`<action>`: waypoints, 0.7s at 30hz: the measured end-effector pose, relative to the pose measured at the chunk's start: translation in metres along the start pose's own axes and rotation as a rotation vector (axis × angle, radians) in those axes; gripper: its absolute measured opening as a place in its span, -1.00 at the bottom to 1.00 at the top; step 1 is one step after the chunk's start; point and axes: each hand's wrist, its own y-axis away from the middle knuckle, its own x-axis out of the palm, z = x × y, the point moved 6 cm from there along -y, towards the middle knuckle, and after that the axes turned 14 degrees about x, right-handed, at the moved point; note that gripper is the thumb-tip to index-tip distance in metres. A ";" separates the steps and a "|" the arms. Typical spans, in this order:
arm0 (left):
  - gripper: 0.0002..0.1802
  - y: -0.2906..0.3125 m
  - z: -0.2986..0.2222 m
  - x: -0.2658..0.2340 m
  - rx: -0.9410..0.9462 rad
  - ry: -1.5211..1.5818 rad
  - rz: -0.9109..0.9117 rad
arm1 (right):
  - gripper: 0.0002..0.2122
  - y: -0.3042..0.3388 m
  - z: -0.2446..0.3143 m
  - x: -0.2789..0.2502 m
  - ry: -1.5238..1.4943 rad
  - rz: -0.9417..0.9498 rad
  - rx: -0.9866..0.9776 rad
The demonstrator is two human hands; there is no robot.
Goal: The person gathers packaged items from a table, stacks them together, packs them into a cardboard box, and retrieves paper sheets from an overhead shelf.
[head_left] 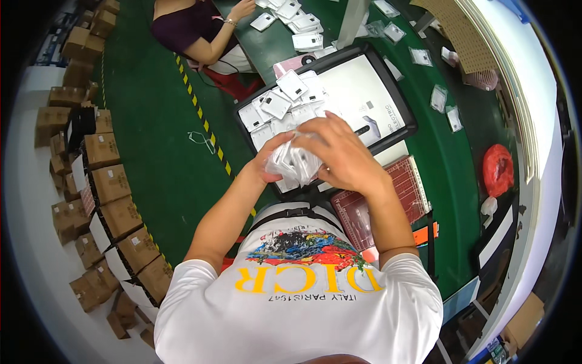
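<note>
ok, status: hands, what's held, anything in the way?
Left hand holds clear-plastic bundle; right hand curled over it. Bundle above black-rimmed tray. White packets piled just beyond; hands look unobstructed.

Two hands show: one left hand (267, 159) and one right hand (344, 150). There is one clear-wrapped bundle (294, 162), one black-rimmed tray (388, 85), one red gridded mat (405, 182), one red plastic bag (497, 170) and one co-worker (194, 30). More than six white packets (292, 85) overlap inside the tray, their exact number hidden. At least five loose packets (421, 57) lie right of it. Cardboard boxes (111, 184) number over a dozen; striped floor lines (202, 115), two.
</note>
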 end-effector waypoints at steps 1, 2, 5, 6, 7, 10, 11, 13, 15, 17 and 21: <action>-0.45 0.005 0.001 -0.004 0.006 0.002 0.009 | -0.42 0.001 0.009 0.010 0.035 0.089 -0.026; -0.45 0.010 0.004 -0.009 -0.020 0.081 0.026 | -0.43 0.002 0.015 0.016 0.047 0.094 -0.034; -0.41 0.026 0.013 -0.023 -0.044 0.114 0.025 | -0.45 0.004 0.031 0.026 0.111 0.102 -0.070; -0.38 0.028 0.012 -0.026 0.004 0.022 -0.008 | -0.47 0.007 0.032 0.031 0.139 0.122 -0.083; -0.36 0.032 0.012 -0.029 0.050 -0.070 -0.037 | -0.49 0.009 0.033 0.038 0.167 0.140 -0.091; -0.20 0.052 0.006 -0.049 0.187 -0.158 -0.009 | -0.52 0.014 0.049 0.053 0.177 0.109 -0.174; -0.18 0.055 0.009 -0.051 0.183 -0.174 0.002 | -0.49 0.016 0.054 0.053 0.186 0.091 -0.202; -0.16 0.059 0.013 -0.049 0.237 -0.105 0.035 | -0.44 0.021 0.054 0.058 0.208 0.049 -0.153; -0.15 0.067 0.009 -0.055 0.322 -0.020 0.031 | -0.40 0.024 0.064 0.060 0.196 0.038 -0.153; -0.12 0.057 0.012 -0.071 0.129 -0.048 0.081 | -0.35 0.027 0.056 0.044 0.314 0.047 0.055; -0.23 0.044 0.011 -0.031 0.078 -0.026 0.114 | -0.37 0.046 0.042 0.036 0.065 -0.088 0.351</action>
